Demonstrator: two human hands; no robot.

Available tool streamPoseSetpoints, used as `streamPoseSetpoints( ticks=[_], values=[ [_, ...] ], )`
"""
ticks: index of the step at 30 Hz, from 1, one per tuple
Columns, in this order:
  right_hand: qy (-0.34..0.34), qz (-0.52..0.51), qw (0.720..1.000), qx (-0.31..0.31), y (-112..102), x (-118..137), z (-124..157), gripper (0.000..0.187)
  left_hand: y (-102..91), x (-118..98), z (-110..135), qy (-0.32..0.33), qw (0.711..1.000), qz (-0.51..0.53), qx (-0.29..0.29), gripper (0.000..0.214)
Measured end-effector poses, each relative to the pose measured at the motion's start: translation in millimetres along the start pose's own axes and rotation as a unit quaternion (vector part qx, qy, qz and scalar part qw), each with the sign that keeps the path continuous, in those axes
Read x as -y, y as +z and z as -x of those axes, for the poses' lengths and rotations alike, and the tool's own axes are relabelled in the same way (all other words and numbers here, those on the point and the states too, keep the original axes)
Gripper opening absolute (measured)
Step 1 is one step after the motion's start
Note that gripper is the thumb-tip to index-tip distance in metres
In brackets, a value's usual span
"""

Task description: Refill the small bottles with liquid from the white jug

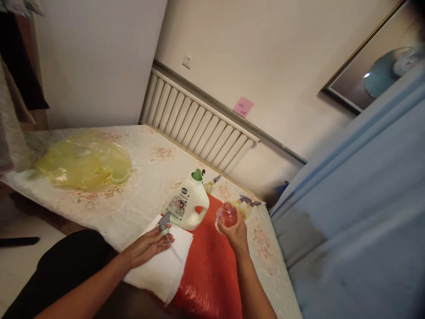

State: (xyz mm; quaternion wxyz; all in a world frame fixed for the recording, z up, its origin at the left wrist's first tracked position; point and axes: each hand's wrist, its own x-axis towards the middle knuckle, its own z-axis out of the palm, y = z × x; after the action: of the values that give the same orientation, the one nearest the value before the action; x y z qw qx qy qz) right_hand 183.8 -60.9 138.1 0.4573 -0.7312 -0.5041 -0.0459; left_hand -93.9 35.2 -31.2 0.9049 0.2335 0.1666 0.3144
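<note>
My left hand is closed around a grey trigger spray head, its thin clear tube slanting down over a folded white cloth. In my right hand is a clear pink spray bottle, upright and without its top, gripped round the side. Between the two hands, a little farther back, stands a large white detergent jug with a label and a green spout in its mouth. Both the cloth and the jug are partly over a red sheet, which runs under my right arm.
Several spray bottles with grey heads stand behind my right hand, partly hidden. A yellow plastic bag lies on the left of the flowered tablecloth. Behind the table is a white radiator; a blue curtain hangs on the right.
</note>
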Motion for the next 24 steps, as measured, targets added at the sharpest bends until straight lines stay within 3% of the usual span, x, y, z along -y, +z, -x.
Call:
streamPoseSetpoints(
  ticks=[4,8,17,24],
  values=[
    [-0.098,0.085,0.992,0.005,5.0,29.8,-48.1,0.067,-3.4,0.5,-0.6,-0.004,1.000,0.009,0.001,0.042],
    [-0.160,0.141,0.977,0.026,11.0,55.0,-77.3,0.060,-7.2,1.3,-1.2,-0.008,1.000,0.010,0.016,0.043],
    [-0.200,0.339,0.915,0.091,25.5,91.7,-106.6,0.063,-2.0,0.0,1.3,-0.007,1.000,0.008,0.014,0.039],
    [-0.233,0.418,0.872,0.102,29.3,105.4,-117.1,0.058,-2.8,0.3,3.0,-0.007,1.000,0.009,0.024,0.039]
  ],
)
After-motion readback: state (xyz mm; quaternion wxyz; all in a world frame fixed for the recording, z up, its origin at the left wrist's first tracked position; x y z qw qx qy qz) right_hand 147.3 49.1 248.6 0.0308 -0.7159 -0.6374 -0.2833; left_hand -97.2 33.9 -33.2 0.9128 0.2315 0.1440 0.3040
